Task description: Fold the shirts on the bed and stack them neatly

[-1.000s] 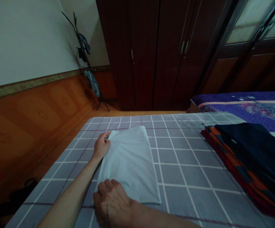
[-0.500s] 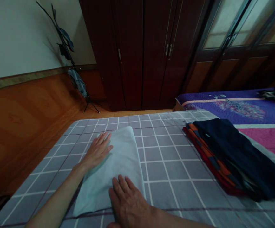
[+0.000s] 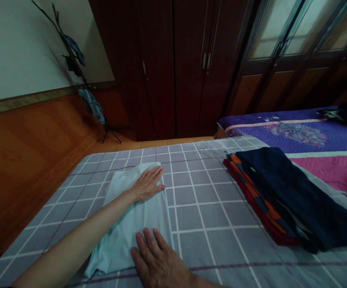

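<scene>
Smoothing, it seems: your left hand (image 3: 147, 185) lies flat on the pale cloth (image 3: 128, 230) atop the checked sheet (image 3: 209, 212), right hand (image 3: 163, 262) across the cloth's near edge, both spread; next calls for even pressure.

PASS: white-gridded grey bedsheet (image 3: 193, 218), open lane between pale folded cloth (image 3: 143, 218) and stack of folded navy, orange and red garments (image 3: 284, 188) | LEFT: left hand (image 3: 148, 183) plus forearm (image 3: 80, 236) slant across cloth, blocking | NEAR-RIGHT CORNER: right hand (image 3: 161, 260) in way | FAR: dark-brown wooden wardrobe (image 3: 188, 68) beyond sheet edge
</scene>
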Available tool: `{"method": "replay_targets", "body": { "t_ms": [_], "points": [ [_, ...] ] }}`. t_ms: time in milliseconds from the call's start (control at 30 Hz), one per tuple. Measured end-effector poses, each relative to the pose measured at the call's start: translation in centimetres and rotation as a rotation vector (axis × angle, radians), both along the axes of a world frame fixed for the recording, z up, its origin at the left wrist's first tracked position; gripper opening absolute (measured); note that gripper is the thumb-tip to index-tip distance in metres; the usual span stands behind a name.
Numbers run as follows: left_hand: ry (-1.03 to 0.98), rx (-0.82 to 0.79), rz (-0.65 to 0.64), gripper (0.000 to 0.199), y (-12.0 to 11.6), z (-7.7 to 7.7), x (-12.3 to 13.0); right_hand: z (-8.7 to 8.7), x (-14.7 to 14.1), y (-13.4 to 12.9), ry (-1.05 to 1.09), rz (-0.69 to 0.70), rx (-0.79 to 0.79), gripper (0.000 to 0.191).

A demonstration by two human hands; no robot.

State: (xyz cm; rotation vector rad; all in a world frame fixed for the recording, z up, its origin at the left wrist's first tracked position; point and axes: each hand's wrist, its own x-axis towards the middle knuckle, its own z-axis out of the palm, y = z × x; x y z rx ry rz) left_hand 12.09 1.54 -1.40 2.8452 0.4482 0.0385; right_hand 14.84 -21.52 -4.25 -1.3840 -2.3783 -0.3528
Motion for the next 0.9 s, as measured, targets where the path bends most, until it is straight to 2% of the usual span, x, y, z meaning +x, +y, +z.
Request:
{"method": "replay_targets", "body": {
  "t_ms": [133, 233, 333, 433, 533, 667, 800, 900],
  "points": [
    [-0.106, 0.019, 0.13, 0.065, 2.0, -0.7, 0.5, -0.6, -0.2, 0.2, 0.016, -0.019, 0.063, 0.039],
    [-0.107, 0.017, 0.233, 0.064, 3.8, -1.3, 1.0, -0.8, -0.3, 0.2, 0.024, -0.029, 0.111, 0.037],
    [-0.11, 0.031, 0.296, 0.062, 5.4, -1.2, 1.1, -0.9, -0.3, 0.2, 0.021, -0.036, 0.15, 0.035],
    [-0.106, 0.051, 0.341, 0.064, 5.9, -0.9, 0.0, -1.2, -0.2, 0.4, 0.013, -0.048, 0.215, 0.034],
    [-0.076, 0.106, 0.336, 0.067, 5.3, -0.7, -2.6, -1.5, -0.2, 0.5, 0.018, -0.064, 0.289, 0.031],
    [-0.032, 0.177, 0.306, 0.066, 4.9, -1.1, -7.8, -1.5, -0.1, 0.6, 0.044, -0.079, 0.323, 0.03],
    [-0.049, 0.145, 0.45, 0.072, 6.0, -1.9, -12.9, -1.3, 0.2, 0.5, 0.02, -0.058, 0.262, 0.031],
    [-0.125, 0.088, 0.564, 0.073, 6.0, -2.4, -15.6, -1.2, 0.5, 0.4, -0.013, -0.044, 0.213, 0.032]
  ]
}}
